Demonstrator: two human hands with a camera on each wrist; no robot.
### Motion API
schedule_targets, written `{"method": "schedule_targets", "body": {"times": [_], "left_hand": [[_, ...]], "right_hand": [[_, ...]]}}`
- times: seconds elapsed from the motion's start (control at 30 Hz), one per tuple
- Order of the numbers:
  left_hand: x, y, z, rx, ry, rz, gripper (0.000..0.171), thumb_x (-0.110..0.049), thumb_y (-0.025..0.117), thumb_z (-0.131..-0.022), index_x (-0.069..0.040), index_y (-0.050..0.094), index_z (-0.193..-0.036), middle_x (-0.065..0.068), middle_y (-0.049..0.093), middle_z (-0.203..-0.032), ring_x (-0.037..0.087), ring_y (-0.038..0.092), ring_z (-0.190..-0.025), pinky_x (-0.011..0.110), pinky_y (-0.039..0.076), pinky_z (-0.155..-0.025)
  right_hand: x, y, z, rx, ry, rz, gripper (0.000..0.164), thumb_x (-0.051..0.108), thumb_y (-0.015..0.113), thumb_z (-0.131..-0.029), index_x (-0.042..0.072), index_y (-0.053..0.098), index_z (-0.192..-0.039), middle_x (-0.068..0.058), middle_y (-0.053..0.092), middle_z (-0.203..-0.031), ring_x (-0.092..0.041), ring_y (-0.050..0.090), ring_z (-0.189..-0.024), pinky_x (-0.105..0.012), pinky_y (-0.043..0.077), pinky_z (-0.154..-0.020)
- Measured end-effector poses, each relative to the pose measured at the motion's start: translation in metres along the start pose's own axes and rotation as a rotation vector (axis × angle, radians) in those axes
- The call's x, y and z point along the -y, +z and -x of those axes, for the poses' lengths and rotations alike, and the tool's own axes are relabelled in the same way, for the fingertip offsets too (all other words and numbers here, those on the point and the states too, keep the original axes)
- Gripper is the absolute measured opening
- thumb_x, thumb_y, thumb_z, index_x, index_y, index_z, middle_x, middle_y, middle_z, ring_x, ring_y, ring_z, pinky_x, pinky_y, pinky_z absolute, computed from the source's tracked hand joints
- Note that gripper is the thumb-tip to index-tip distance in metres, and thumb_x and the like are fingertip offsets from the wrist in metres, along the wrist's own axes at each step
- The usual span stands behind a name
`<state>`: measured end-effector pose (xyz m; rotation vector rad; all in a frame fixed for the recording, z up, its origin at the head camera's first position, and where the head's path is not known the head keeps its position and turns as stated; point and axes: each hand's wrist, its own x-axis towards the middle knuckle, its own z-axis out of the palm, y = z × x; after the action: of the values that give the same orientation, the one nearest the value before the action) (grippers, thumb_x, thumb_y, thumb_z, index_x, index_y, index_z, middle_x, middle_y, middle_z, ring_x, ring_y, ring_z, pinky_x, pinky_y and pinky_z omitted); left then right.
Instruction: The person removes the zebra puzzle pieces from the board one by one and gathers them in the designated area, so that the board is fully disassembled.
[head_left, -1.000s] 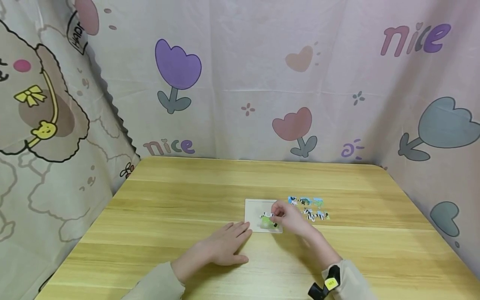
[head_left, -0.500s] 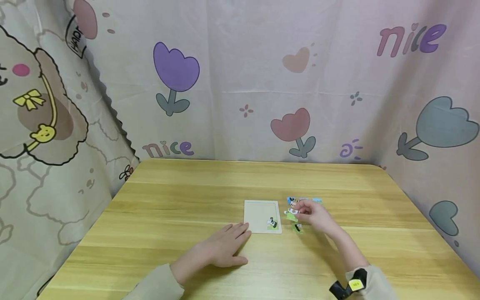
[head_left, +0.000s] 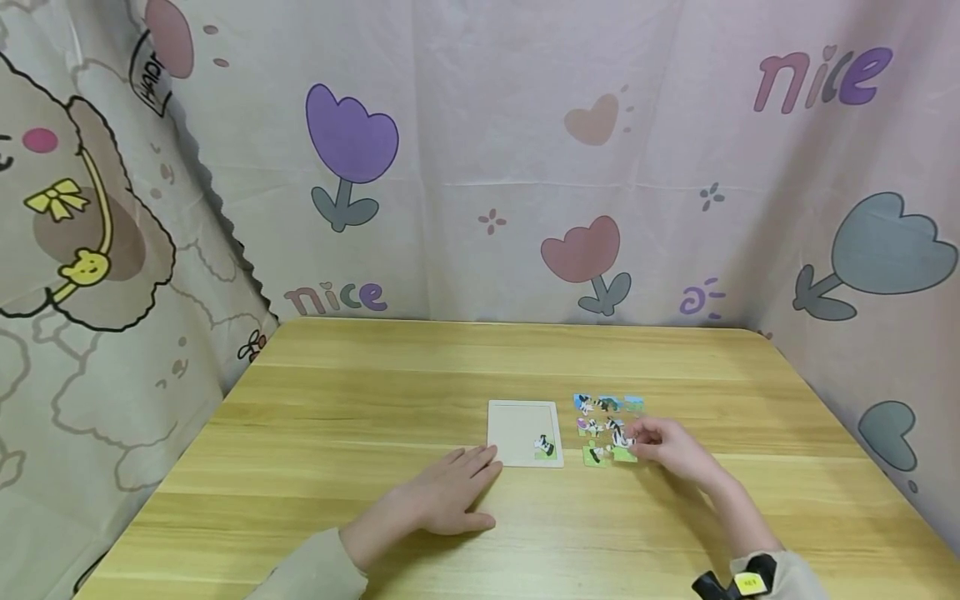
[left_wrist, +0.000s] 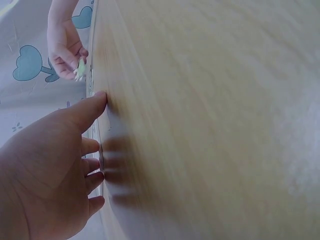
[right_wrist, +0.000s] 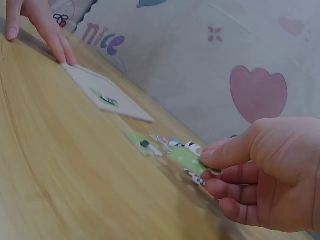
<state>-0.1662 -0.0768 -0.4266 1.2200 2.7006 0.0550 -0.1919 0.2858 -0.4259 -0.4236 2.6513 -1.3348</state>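
My right hand (head_left: 671,450) pinches a puzzle piece (right_wrist: 184,159) between thumb and fingers; it is light green with black-and-white print. In the right wrist view it is tilted and held over the tabletop. Loose puzzle pieces lie beside it, one of them green with a black mark (head_left: 596,455). My left hand (head_left: 450,490) rests on the table with fingers straight, fingertips right at the left edge of the white puzzle board (head_left: 516,427). One puzzle piece with a black-and-white animal (head_left: 546,447) lies in the board's near right corner.
Behind the loose pieces, a row of blue-topped puzzle pieces (head_left: 608,403) lies right of the board. The wooden table (head_left: 375,383) ends at a printed curtain (head_left: 465,167) behind it. A black strap (head_left: 738,579) sits on the right sleeve.
My right hand has carried the green piece from over the board to the right, past the loose pieces. The corner piece on the board now shows fully. My left hand stays put.
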Motion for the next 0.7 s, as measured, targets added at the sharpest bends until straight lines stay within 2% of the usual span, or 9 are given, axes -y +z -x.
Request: {"method": "schedule_targets", "body": {"times": [0.2, 0.37, 0.47, 0.7], "left_hand": [[0.0, 0.001, 0.0, -0.005, 0.002, 0.003, 0.074, -0.053, 0.048, -0.09, -0.007, 0.031, -0.144, 0.012, 0.022, -0.151, 0.025, 0.02, -0.138, 0.042, 0.02, -0.111], [0.0, 0.0, 0.0, -0.009, 0.004, -0.004, 0.074, -0.053, 0.048, -0.09, -0.007, 0.031, -0.144, 0.013, 0.022, -0.151, 0.025, 0.021, -0.138, 0.042, 0.02, -0.111], [0.0, 0.0, 0.0, -0.007, 0.004, -0.003, 0.073, -0.053, 0.048, -0.09, -0.007, 0.031, -0.144, 0.013, 0.022, -0.151, 0.026, 0.021, -0.138, 0.042, 0.021, -0.111], [0.0, -0.001, 0.0, -0.006, 0.007, -0.006, 0.073, -0.053, 0.048, -0.09, -0.007, 0.031, -0.144, 0.013, 0.022, -0.151, 0.026, 0.021, -0.138, 0.042, 0.021, -0.111]], "right_hand": [[-0.005, 0.002, 0.004, -0.026, 0.007, 0.091, 0.009, 0.005, 0.065, -0.083, 0.003, 0.065, -0.092, -0.002, 0.058, -0.08, -0.012, 0.05, -0.072, -0.024, 0.044, -0.061], [-0.009, 0.008, 0.002, -0.066, 0.04, 0.158, 0.007, 0.004, 0.066, -0.082, 0.005, 0.065, -0.089, -0.001, 0.057, -0.078, -0.015, 0.05, -0.074, -0.026, 0.043, -0.064], [-0.01, 0.01, 0.0, -0.075, 0.067, 0.17, 0.007, 0.003, 0.064, -0.082, 0.005, 0.065, -0.089, 0.0, 0.056, -0.077, -0.016, 0.05, -0.074, -0.026, 0.042, -0.063], [-0.009, 0.013, 0.001, -0.095, 0.06, 0.187, 0.006, 0.003, 0.067, -0.08, 0.005, 0.064, -0.085, 0.0, 0.056, -0.075, -0.015, 0.05, -0.072, -0.026, 0.043, -0.063]]}}
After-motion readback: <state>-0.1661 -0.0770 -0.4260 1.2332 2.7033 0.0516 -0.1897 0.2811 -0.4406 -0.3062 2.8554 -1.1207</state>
